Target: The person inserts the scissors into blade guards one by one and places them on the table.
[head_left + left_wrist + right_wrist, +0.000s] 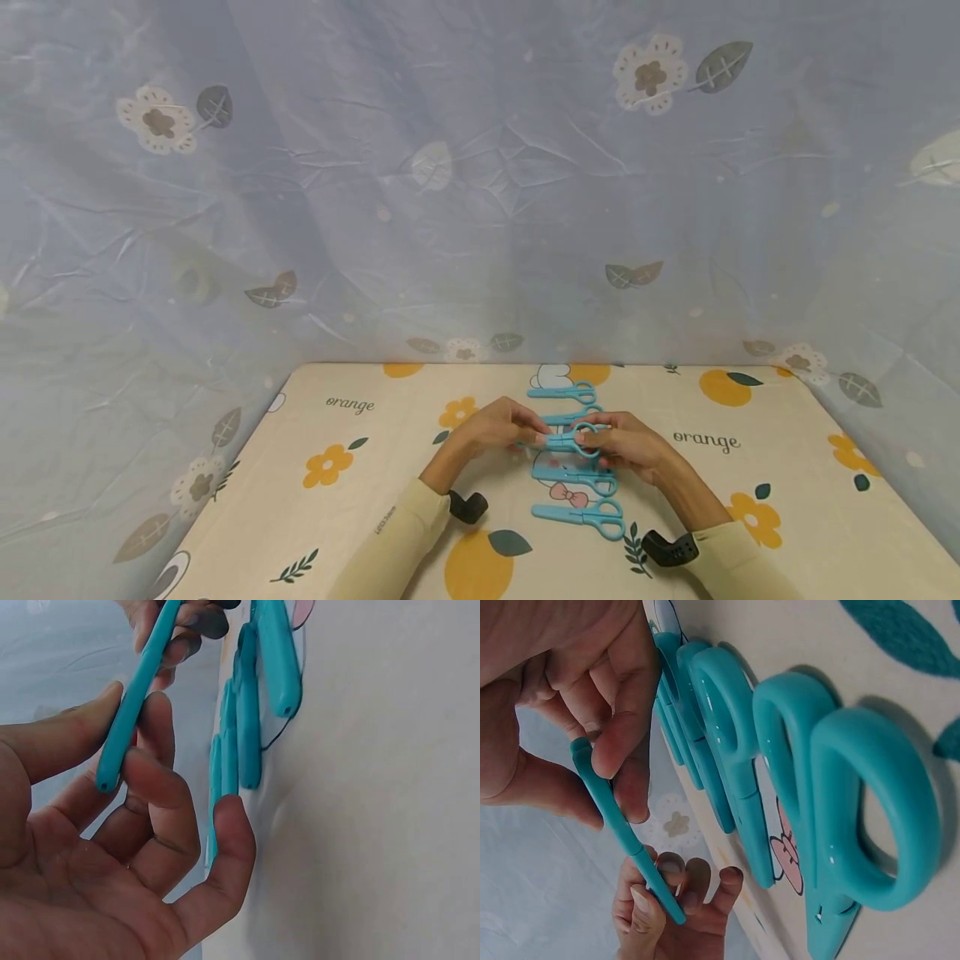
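Both hands' grip pinches raised scissors (572, 439); four pairs below.

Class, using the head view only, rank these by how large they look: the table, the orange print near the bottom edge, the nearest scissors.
1. table
2. orange print
3. nearest scissors, though close to the orange print in span, so that order is unsure.

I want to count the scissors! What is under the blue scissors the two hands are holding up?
Under the held blue plastic scissors lies the cream tablecloth with orange flowers, with a cartoon print partly showing. The hands cover most of that spot. Four matching scissors lie flat around it.
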Motion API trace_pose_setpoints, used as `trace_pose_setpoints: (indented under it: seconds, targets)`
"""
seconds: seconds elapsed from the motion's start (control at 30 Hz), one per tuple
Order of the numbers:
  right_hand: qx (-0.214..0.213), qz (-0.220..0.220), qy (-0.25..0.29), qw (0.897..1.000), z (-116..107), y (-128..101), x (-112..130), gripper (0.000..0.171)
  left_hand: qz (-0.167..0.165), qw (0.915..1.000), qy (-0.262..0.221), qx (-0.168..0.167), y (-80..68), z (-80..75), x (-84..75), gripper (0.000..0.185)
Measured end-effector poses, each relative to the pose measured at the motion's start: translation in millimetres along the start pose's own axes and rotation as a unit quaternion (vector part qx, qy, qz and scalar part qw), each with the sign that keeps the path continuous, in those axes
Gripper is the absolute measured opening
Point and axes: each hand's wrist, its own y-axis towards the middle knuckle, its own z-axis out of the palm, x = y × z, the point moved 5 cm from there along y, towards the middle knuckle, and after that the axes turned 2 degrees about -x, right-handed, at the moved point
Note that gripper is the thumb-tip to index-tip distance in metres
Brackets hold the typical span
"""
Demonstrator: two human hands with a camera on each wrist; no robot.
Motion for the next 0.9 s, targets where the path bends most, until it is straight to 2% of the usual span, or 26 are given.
trace_pose_setpoints:
  seconds: [0.43, 0.9]
  targets:
    - [-0.006, -0.015, 0.011, 1.000, -6, -3, 3, 0.057, -0.012, 0.9996, -0.025, -0.010, -2.9, -20.5, 9.9, 0.023]
    - [-0.007, -0.021, 0.021, 1.000, -15, -4, 3, 0.048, -0.033, 0.9981, -0.020, -0.047, -8.0, -47.9, 20.6, 0.022]
